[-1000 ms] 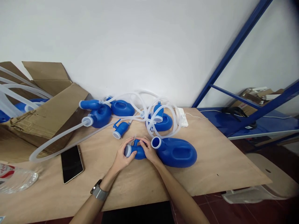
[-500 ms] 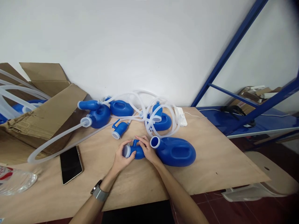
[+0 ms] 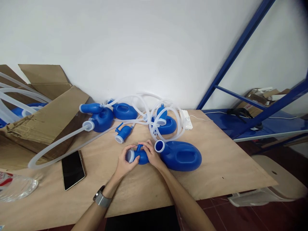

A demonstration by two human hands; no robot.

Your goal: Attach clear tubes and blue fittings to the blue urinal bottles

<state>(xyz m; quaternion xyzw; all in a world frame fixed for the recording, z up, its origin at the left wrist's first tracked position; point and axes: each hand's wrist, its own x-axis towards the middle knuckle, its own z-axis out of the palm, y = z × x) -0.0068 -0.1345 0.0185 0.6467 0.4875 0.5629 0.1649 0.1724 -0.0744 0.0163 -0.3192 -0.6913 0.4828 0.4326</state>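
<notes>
A small blue urinal cup (image 3: 142, 157) with a white rim and a side handle lies on its side between my hands, just above or on the table. My left hand (image 3: 125, 162) curls around its white-rimmed mouth, thumb on the blue body. At the other end, my right hand (image 3: 151, 155) grips the cup, with fingertips by the handle. Right beside that hand lies a large blue urinal bottle (image 3: 184, 155), its white-ringed neck pointing left. A similar blue cup (image 3: 124, 133) rests just behind, its pale rim toward me.
Coiled clear tubing (image 3: 179, 126) and more blue bottles (image 3: 125, 111) lie along the wall. A cardboard box (image 3: 48, 118) stands at left, near a phone (image 3: 72, 170) and a plastic water bottle (image 3: 19, 187). A white power strip (image 3: 187, 120) sits by the blue shelf frame (image 3: 233, 57).
Both hands keep their hold on the cup. The right fingertips have shifted very slightly at the handle; the view has moved a little.
</notes>
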